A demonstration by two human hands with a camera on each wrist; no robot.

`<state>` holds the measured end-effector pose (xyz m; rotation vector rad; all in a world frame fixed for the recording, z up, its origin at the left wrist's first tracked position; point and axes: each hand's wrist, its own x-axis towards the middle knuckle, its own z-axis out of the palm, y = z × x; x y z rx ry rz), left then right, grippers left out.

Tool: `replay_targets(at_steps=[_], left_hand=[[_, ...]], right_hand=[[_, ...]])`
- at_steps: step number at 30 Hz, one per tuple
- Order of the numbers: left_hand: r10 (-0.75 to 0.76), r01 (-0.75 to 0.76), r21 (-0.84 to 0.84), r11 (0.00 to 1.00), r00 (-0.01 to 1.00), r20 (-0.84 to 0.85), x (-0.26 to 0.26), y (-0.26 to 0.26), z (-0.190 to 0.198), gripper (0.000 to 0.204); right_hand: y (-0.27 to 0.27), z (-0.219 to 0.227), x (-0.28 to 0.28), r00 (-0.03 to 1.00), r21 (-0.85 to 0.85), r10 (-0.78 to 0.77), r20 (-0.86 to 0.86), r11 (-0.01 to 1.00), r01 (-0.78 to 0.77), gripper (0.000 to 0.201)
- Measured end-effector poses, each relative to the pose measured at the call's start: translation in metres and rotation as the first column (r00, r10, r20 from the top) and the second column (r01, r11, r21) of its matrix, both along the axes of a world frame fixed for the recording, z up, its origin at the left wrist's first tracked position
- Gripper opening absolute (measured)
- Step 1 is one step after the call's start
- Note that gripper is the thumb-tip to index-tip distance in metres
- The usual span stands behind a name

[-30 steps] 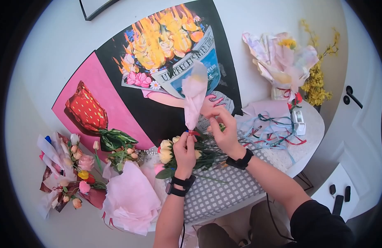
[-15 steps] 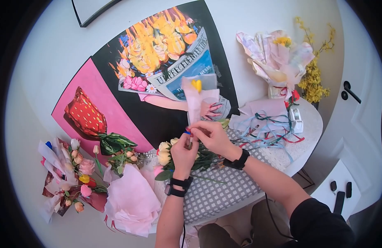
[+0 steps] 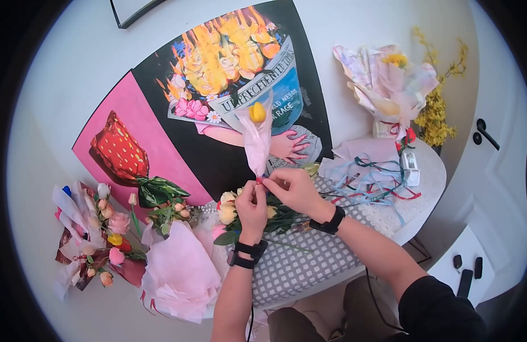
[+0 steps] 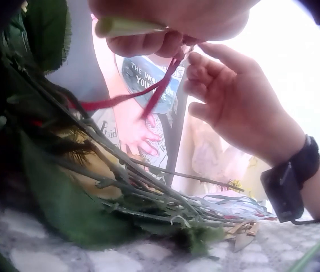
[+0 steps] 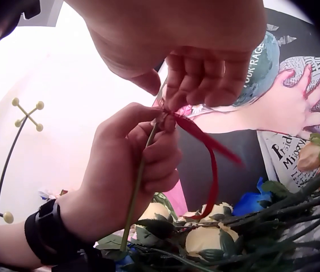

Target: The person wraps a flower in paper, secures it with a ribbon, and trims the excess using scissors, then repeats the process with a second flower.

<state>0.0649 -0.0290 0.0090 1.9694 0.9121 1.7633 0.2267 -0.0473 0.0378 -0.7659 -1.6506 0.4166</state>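
A yellow tulip (image 3: pixel 257 112) stands upright in a cone of pale pink wrapping paper (image 3: pixel 258 145). My left hand (image 3: pixel 251 208) grips it at the narrow neck, the green stem (image 5: pixel 140 175) running down past the fingers. Around that neck goes a red ribbon (image 5: pixel 214 181) with loose tails hanging down. Thumb and fingers of my right hand (image 3: pixel 296 191) pinch the ribbon right at the neck, close against the left fingertips. Cream roses (image 5: pixel 211 241) with long leafy stems lie on the table just below both hands.
A checked cloth (image 3: pixel 309 262) covers the table's front. Tangled ribbons (image 3: pixel 372 179) and a white tape dispenser (image 3: pixel 410 168) lie to the right. Folded pink paper (image 3: pixel 181 268) and bouquets (image 3: pixel 101 239) sit at left; another wrapped bouquet (image 3: pixel 389 91) stands behind, near paintings (image 3: pixel 229 74).
The wrapped tulip has turned so its yellow bloom now faces me; a second ago only paper showed. My right hand has come in from the right to the ribbon at the neck.
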Motion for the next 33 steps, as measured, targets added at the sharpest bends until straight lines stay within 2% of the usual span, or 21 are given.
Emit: replay_targets(at_steps=[2,4,5,7,8,10,14,16,17,19,20,22,23,25,26,28,32,33], left_hand=[[0.035,-0.036,-0.018,0.999,0.999,-0.02,0.0,0.001,0.0,0.02],[0.05,-0.051,-0.029,0.998,0.998,-0.04,0.0,0.002,-0.001,0.019],[0.052,-0.053,-0.03,0.998,0.998,-0.038,-0.001,0.003,-0.003,0.019],[0.038,-0.042,-0.055,0.998,0.996,-0.08,-0.005,0.003,-0.005,0.019],[0.038,-0.043,-0.055,0.998,0.996,-0.079,-0.006,0.003,-0.005,0.019],[0.045,-0.049,-0.05,0.998,0.996,-0.081,-0.006,0.002,-0.004,0.016],[0.059,-0.063,-0.05,0.997,0.994,-0.09,-0.001,-0.002,0.003,0.014],[0.136,-0.143,-0.028,0.989,0.973,-0.186,0.003,-0.008,0.009,0.017],[0.136,-0.144,-0.029,0.989,0.973,-0.185,0.005,-0.007,0.008,0.017],[0.17,-0.141,0.148,0.979,0.963,-0.209,0.008,-0.005,0.003,0.016],[0.169,-0.14,0.146,0.979,0.963,-0.209,0.008,-0.004,0.001,0.016],[0.185,-0.161,0.118,0.98,0.953,-0.24,0.006,-0.002,0.0,0.016],[0.186,-0.161,0.118,0.98,0.953,-0.24,0.004,-0.003,0.001,0.016],[0.14,-0.15,-0.03,0.988,0.968,-0.21,0.002,-0.005,0.005,0.016],[0.141,-0.151,-0.029,0.988,0.968,-0.21,0.001,-0.005,0.005,0.016],[0.144,-0.153,-0.037,0.988,0.973,-0.182,0.002,-0.004,0.005,0.017],[0.169,-0.165,0.037,0.986,0.966,-0.198,0.006,-0.005,0.005,0.015],[0.124,-0.124,0.006,0.992,0.984,-0.126,0.006,-0.002,0.004,0.016]], right_hand=[[0.004,-0.004,-0.004,1.0,0.048,-0.002,-0.012,0.999,0.002,0.022],[0.006,-0.003,-0.008,0.974,-0.023,0.084,-0.21,0.996,-0.091,0.023],[0.006,-0.002,-0.008,0.974,-0.024,0.086,-0.209,0.995,-0.093,0.023],[0.005,0.002,-0.005,0.977,0.029,-0.042,-0.209,0.998,0.049,0.022],[0.005,0.002,-0.004,0.977,0.029,-0.041,-0.209,0.998,0.048,0.022],[0.005,-0.001,0.0,1.0,-0.015,-0.013,0.008,1.0,0.013,0.012],[0.008,-0.009,0.001,0.995,-0.065,0.022,0.096,0.998,-0.015,0.009],[0.01,-0.013,0.001,0.984,-0.141,0.159,-0.083,0.975,-0.169,0.01],[0.006,-0.008,0.0,0.984,-0.142,0.16,-0.082,0.975,-0.17,0.01],[-0.007,0.005,-0.004,0.837,-0.119,0.386,-0.389,0.879,-0.461,0.016],[-0.007,0.006,-0.006,0.837,-0.12,0.384,-0.39,0.88,-0.46,0.016],[-0.006,0.008,-0.009,0.858,0.039,0.305,-0.414,0.947,-0.318,0.024],[-0.003,0.005,-0.006,0.858,0.039,0.306,-0.414,0.947,-0.319,0.024],[0.005,-0.002,0.005,0.929,0.071,0.189,-0.32,0.982,-0.175,0.018],[0.006,-0.002,0.006,0.929,0.072,0.19,-0.319,0.982,-0.176,0.018],[0.007,-0.002,0.008,0.978,0.051,-0.081,-0.193,0.994,0.092,0.01],[0.007,0.002,-0.006,0.964,0.095,-0.067,-0.258,0.991,0.094,0.011],[0.011,-0.001,-0.006,0.97,0.142,-0.128,-0.205,0.977,0.159,0.013]])
